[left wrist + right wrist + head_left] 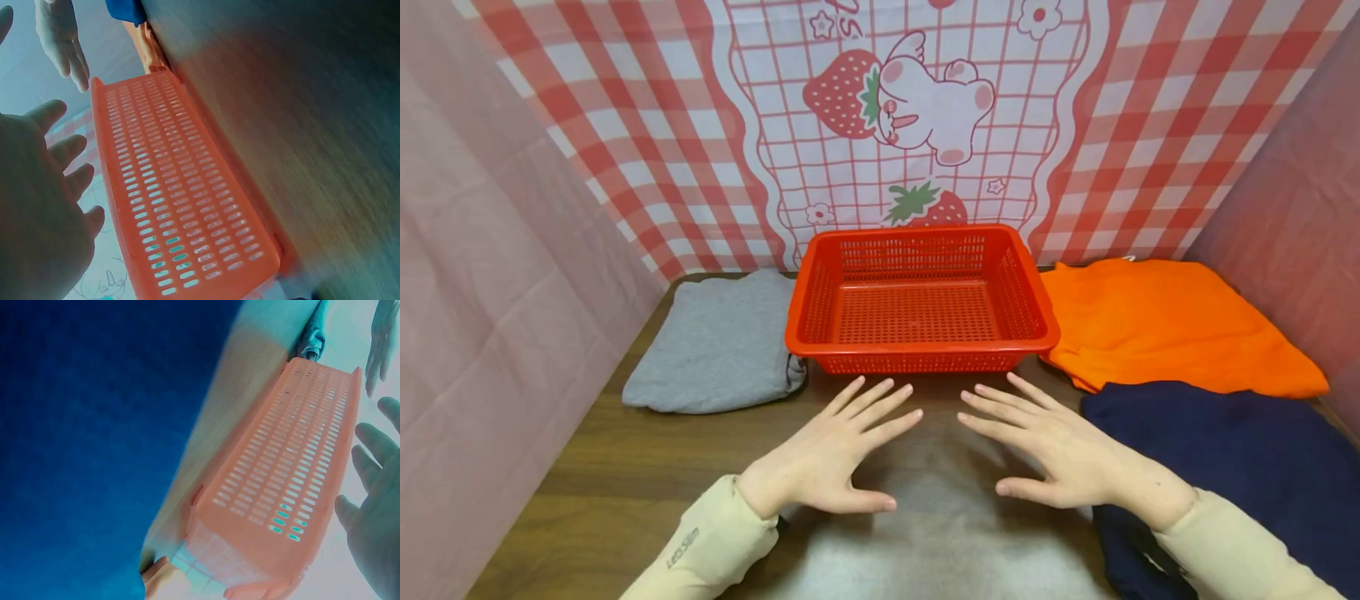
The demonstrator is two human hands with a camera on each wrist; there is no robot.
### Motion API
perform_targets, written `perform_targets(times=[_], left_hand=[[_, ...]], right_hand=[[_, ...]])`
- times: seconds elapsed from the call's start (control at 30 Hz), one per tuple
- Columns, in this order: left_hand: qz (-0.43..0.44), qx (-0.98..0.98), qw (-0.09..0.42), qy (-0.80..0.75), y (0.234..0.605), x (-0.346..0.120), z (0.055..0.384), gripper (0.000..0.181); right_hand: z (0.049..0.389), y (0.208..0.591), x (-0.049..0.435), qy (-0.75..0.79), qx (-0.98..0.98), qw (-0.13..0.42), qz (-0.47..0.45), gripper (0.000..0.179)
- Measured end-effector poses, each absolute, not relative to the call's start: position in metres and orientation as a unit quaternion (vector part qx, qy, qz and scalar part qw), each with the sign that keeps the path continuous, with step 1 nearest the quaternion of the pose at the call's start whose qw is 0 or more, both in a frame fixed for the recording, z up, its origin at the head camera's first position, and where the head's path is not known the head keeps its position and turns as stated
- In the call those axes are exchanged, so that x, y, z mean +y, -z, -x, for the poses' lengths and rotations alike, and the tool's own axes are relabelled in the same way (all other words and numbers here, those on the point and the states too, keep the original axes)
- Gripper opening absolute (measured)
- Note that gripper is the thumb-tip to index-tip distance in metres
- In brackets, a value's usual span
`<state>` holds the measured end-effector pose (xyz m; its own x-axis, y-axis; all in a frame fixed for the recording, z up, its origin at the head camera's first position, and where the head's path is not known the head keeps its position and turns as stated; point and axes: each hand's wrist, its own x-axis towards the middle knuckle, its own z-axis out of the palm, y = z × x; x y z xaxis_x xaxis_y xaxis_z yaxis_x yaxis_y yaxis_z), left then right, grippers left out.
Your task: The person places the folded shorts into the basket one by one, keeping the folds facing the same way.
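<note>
Both hands hover over the table with fingers straight and spread, holding nothing. My left hand (831, 454) is in front of the basket's left half, thumb pointing right. Facing it, my right hand (1060, 450) has its fingers angled toward the basket's right half. Just beyond the fingertips stands a red plastic basket (925, 360) with slotted walls and a bare mesh floor. Each wrist view shows the basket's slotted front wall (169, 181) (275, 462) apart from the fingers. Nearest my right forearm lies a dark navy folded cloth (1217, 450).
A grey folded cloth (715, 342) lies left of the basket. On the right, an orange folded cloth (1172, 325) touches or nearly touches the basket, its front edge beside the navy one. A checked strawberry-print curtain (925, 100) hangs behind; pink cloth walls (512, 250) flank the wooden table (625, 475).
</note>
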<state>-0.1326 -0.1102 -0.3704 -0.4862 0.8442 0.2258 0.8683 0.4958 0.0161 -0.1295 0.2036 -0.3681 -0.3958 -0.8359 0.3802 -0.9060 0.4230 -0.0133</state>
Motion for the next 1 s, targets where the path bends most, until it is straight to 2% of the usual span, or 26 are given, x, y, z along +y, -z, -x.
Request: perform_targets(times=[0.4, 0.7, 1.0], left_hand=[[0.487, -0.869, 0.081, 0.036, 0.374, -0.104, 0.130, 0.086], [0.487, -0.870, 0.070, 0.041, 0.372, -0.096, 0.126, 0.084], [0.487, -0.870, 0.057, 0.053, 0.369, -0.087, 0.127, 0.079]], right_hand=[[0.126, 0.369, 0.213, -0.106, -0.844, 0.176, -0.496, 0.069], [0.123, 0.365, 0.224, -0.082, -0.869, 0.167, -0.458, 0.057], [0.113, 0.358, 0.241, -0.084, -0.881, 0.184, -0.428, 0.059]])
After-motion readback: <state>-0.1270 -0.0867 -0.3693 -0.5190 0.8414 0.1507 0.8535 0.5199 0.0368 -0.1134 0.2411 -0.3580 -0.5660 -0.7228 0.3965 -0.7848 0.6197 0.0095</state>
